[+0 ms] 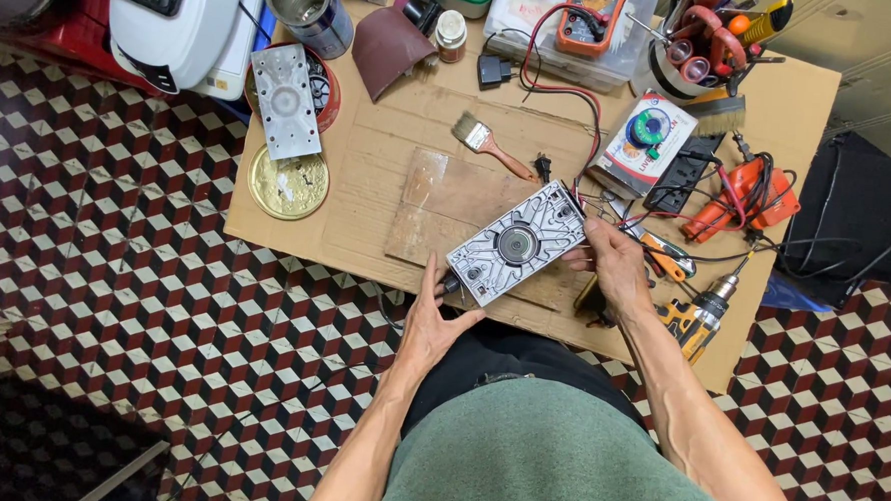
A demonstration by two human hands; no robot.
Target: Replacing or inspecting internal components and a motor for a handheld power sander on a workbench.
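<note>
Both hands grip a grey metal sander base [518, 244], tilted between them over a worn wooden board [437, 205] on the cardboard-covered desk [369, 167]: the left hand [430, 325] pinches its near-left corner and the right hand [610, 263] closes on its far-right end, where coloured wires [608, 210] trail out. Just beyond the hands lies a paintbrush [488, 144], a yellow cordless drill [698, 317] sits right of the right hand, and a flat metal plate [285, 101] rests well to the left.
</note>
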